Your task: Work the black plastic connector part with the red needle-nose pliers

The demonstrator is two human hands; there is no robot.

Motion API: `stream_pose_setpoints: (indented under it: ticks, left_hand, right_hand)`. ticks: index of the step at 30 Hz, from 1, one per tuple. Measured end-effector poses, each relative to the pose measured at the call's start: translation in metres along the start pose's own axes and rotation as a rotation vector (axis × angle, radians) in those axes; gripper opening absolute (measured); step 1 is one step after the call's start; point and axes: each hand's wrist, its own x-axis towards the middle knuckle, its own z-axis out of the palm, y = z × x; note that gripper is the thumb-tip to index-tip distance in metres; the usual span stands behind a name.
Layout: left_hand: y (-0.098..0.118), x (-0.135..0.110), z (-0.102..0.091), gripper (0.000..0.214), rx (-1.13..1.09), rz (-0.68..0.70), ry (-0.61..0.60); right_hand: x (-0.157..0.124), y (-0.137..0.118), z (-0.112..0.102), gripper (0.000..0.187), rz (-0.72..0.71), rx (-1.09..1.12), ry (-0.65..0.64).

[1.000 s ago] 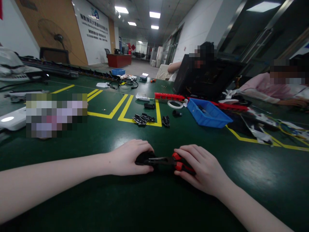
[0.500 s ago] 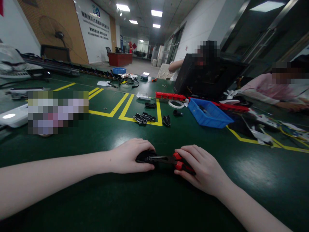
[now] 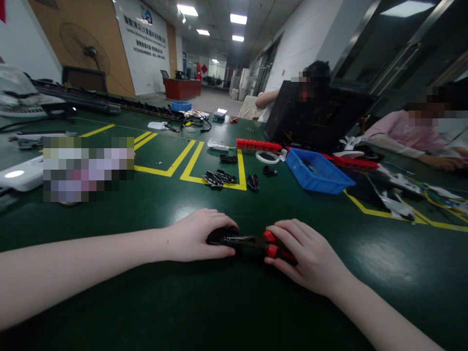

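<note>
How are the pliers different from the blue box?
The pliers are black and red; the box is blue. The pliers are thin; the box is wider, with dark stuff inside. The right hand holds the pliers; the box sits on the green table.

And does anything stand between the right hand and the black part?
Only the red-handled pliers held in the right hand, reaching to the black part in the left hand; nothing else visible stands between.

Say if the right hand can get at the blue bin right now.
Likely yes: nothing visible stands between the right hand and the blue bin, though that hand holds red-handled pliers.
</note>
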Motion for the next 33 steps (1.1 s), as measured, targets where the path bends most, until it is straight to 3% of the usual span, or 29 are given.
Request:
stream_pose_setpoints:
  ticks: [5,9,14,19,33]
  left_hand:
    - [0.007,-0.004,-0.001,0.051,-0.089,-0.08,0.02]
    - [0.012,-0.006,-0.004,0.032,-0.238,-0.122,0.031]
    - [0.011,-0.005,-0.006,0.021,-0.251,-0.093,0.063]
    - [0.007,-0.004,-0.004,0.019,-0.298,-0.104,0.11]
    - [-0.003,-0.002,0.0,0.015,-0.343,-0.101,0.08]
  right_hand:
    - [0.0,0.001,-0.001,0.035,0.022,0.016,-0.008]
    - [0.001,0.001,-0.001,0.035,0.02,0.038,0.008]
    - [0.0,0.002,0.0,0.035,0.014,0.031,0.015]
    - [-0.001,0.003,0.0,0.035,0.031,0.033,0.004]
    - [0.0,0.002,0.001,0.036,0.015,-0.003,-0.003]
